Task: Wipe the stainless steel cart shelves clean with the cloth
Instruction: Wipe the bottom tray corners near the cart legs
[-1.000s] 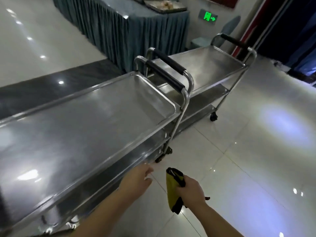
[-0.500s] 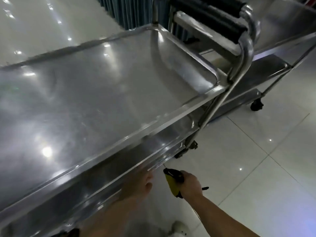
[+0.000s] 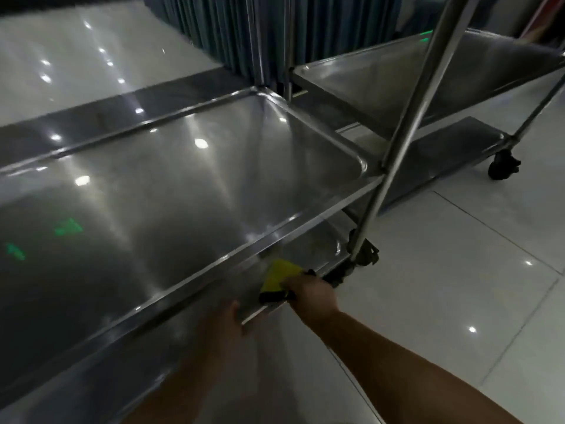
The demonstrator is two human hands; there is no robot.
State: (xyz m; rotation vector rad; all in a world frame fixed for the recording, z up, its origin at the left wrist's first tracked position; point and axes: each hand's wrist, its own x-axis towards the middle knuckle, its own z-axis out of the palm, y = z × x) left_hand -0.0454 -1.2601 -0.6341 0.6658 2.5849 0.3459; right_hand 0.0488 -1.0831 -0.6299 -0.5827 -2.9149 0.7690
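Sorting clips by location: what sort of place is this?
Likely a banquet hall or hotel dining room: stainless service cart, a second cart, glossy tiled floor, pleated fabric skirting.

A yellow cloth [image 3: 279, 278] in the right hand [image 3: 312, 296] on the lower cart shelf [image 3: 307, 241], left hand [image 3: 226, 325] blurred near its rim.

A glossy white tiled floor [image 3: 452, 270] fills the near right, with thin grey grout lines running diagonally across it and small bright spots of light reflected in it. The same pale tiling lies at the far left, bordered by a dark grey polished floor band [image 3: 91, 123]. At the far middle hangs a blue-grey pleated table skirt [image 3: 214, 32], its lower edge meeting that band.
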